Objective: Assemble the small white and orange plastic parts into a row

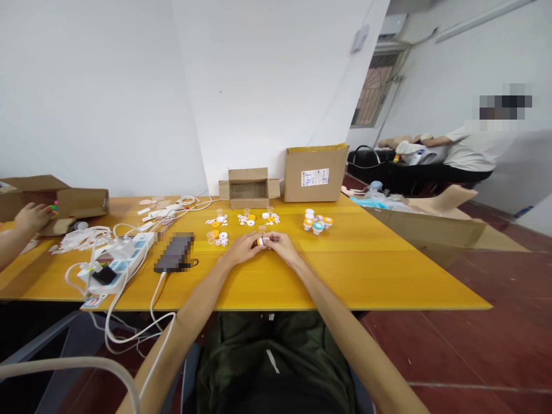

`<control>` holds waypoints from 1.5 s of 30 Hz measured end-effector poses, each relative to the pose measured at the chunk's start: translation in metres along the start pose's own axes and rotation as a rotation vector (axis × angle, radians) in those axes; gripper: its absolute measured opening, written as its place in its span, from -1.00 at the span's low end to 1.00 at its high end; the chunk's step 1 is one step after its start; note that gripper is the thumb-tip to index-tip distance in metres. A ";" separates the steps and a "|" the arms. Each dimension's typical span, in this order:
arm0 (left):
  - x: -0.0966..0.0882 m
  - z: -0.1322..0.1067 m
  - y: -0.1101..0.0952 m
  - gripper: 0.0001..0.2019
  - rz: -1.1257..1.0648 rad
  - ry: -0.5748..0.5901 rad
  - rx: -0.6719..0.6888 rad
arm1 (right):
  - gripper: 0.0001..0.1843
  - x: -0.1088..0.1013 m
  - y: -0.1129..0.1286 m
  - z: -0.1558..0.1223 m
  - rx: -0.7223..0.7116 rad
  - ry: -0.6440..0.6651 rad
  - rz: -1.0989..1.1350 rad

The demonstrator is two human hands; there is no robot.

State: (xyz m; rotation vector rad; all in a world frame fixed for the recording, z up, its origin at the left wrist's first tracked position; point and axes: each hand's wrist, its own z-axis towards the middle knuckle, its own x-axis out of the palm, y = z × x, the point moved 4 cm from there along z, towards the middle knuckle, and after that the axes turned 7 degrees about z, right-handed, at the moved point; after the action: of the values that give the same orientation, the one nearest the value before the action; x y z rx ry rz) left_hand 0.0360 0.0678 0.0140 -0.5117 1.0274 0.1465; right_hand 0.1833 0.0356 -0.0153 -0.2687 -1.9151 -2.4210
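Both my hands pinch one small part over the yellow worktop (388,270).

My left hand (242,249) and right hand (281,246) meet fingertip to fingertip, gripping the small part (261,241) just above the worktop. Loose white and orange pieces (222,229) lie just beyond, and a phone (175,253) sits to the left.

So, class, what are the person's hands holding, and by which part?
A small white-and-orange piece, pinched at its two sides between the left hand and the right hand; finer detail is too small to tell.
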 end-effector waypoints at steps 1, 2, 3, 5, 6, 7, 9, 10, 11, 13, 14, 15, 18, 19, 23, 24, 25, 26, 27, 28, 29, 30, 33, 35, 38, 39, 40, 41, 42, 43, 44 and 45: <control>0.000 0.000 0.000 -0.69 0.007 0.005 -0.011 | -0.82 0.000 0.000 0.000 0.002 0.002 0.000; 0.000 0.000 0.000 -0.69 0.015 0.011 -0.021 | -0.83 0.000 0.001 -0.001 0.004 0.004 -0.002; 0.000 0.000 0.000 -0.70 0.022 0.016 -0.030 | -0.84 0.001 0.001 -0.001 0.006 0.008 -0.004; 0.000 0.001 0.000 -0.71 0.036 0.026 -0.043 | -0.86 0.002 0.002 -0.001 0.009 0.012 -0.013; 0.000 0.001 0.000 -0.71 0.041 0.031 -0.048 | -0.87 0.002 0.002 -0.001 0.010 0.013 -0.019; 0.000 0.001 0.000 -0.72 0.045 0.033 -0.051 | -0.88 0.003 0.002 -0.001 0.012 0.013 -0.026; 0.000 0.001 -0.001 -0.72 0.049 0.033 -0.054 | -0.89 0.004 0.000 -0.001 0.012 0.013 -0.042; 0.000 0.001 -0.001 -0.71 0.048 0.031 -0.053 | -0.90 0.004 -0.001 0.000 0.008 0.013 -0.053; -0.001 0.001 -0.001 -0.71 0.048 0.030 -0.050 | -0.90 0.004 -0.002 0.001 0.001 0.015 -0.066; 0.000 0.000 -0.001 -0.69 0.049 0.030 -0.037 | -0.91 0.003 -0.004 0.002 -0.018 0.019 -0.099; 0.000 0.000 0.000 -0.68 0.049 0.031 -0.029 | -0.91 0.003 -0.005 0.003 -0.030 0.024 -0.120; 0.000 0.000 0.000 -0.68 0.048 0.031 -0.022 | -0.91 0.003 -0.006 0.003 -0.044 0.030 -0.143; 0.000 0.000 0.000 -0.67 0.038 0.033 -0.010 | -0.90 0.002 -0.008 0.005 -0.108 0.028 -0.231; 0.000 0.000 0.000 -0.66 0.036 0.036 -0.008 | -0.89 0.002 -0.008 0.005 -0.128 0.023 -0.262; 0.000 0.000 0.000 -0.68 0.034 0.039 0.003 | -0.87 0.004 -0.009 0.004 -0.146 -0.011 -0.367; 0.000 0.000 0.000 -0.68 0.034 0.037 0.007 | -0.87 0.004 -0.009 0.004 -0.144 -0.023 -0.386; 0.000 0.000 0.000 -0.70 0.035 0.036 0.011 | -0.87 0.005 -0.009 0.004 -0.143 -0.035 -0.402; 0.000 0.001 -0.001 -0.71 0.035 0.034 0.014 | -0.87 0.005 -0.009 0.004 -0.145 -0.044 -0.414; 0.000 0.001 -0.001 -0.72 0.034 0.034 0.016 | -0.88 0.005 -0.009 0.003 -0.150 -0.051 -0.424; 0.000 0.001 -0.001 -0.73 0.033 0.033 0.018 | -0.88 0.005 -0.009 0.003 -0.157 -0.055 -0.431; 0.000 0.001 -0.001 -0.73 0.029 0.034 0.021 | -0.88 0.005 -0.009 0.003 -0.164 -0.056 -0.435; 0.000 0.001 -0.001 -0.73 0.025 0.035 0.024 | -0.89 0.005 -0.009 0.004 -0.170 -0.055 -0.437; 0.000 0.002 -0.002 -0.73 0.005 0.033 0.038 | -0.88 0.004 -0.011 0.004 -0.167 -0.047 -0.432; 0.000 0.002 -0.003 -0.72 -0.010 0.031 0.045 | -0.88 0.004 -0.012 0.005 -0.156 -0.040 -0.426; -0.001 0.002 -0.004 -0.71 -0.026 0.031 0.051 | -0.88 0.004 -0.012 0.004 -0.166 -0.034 -0.432; -0.001 0.002 -0.004 -0.70 -0.027 0.032 0.050 | -0.88 0.004 -0.011 0.003 -0.176 -0.036 -0.438; -0.001 0.002 -0.004 -0.70 -0.027 0.034 0.047 | -0.89 0.004 -0.010 0.003 -0.187 -0.040 -0.446; -0.001 0.002 -0.004 -0.70 -0.026 0.036 0.041 | -0.89 0.004 -0.009 0.002 -0.195 -0.044 -0.453; -0.001 0.002 -0.004 -0.70 -0.024 0.041 0.035 | -0.90 0.004 -0.008 0.002 -0.200 -0.048 -0.457; -0.001 0.002 -0.004 -0.70 -0.024 0.046 0.029 | -0.90 0.004 -0.008 0.001 -0.201 -0.048 -0.456; -0.001 0.002 -0.004 -0.70 -0.025 0.051 0.023 | -0.90 0.004 -0.008 0.001 -0.198 -0.047 -0.450; -0.001 0.002 -0.004 -0.70 -0.027 0.054 0.018 | -0.89 0.004 -0.008 0.001 -0.193 -0.043 -0.439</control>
State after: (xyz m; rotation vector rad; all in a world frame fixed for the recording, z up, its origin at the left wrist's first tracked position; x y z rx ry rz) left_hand 0.0383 0.0650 0.0166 -0.5149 1.0736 0.0997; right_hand 0.1783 0.0390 -0.0217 0.1112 -1.9259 -2.9019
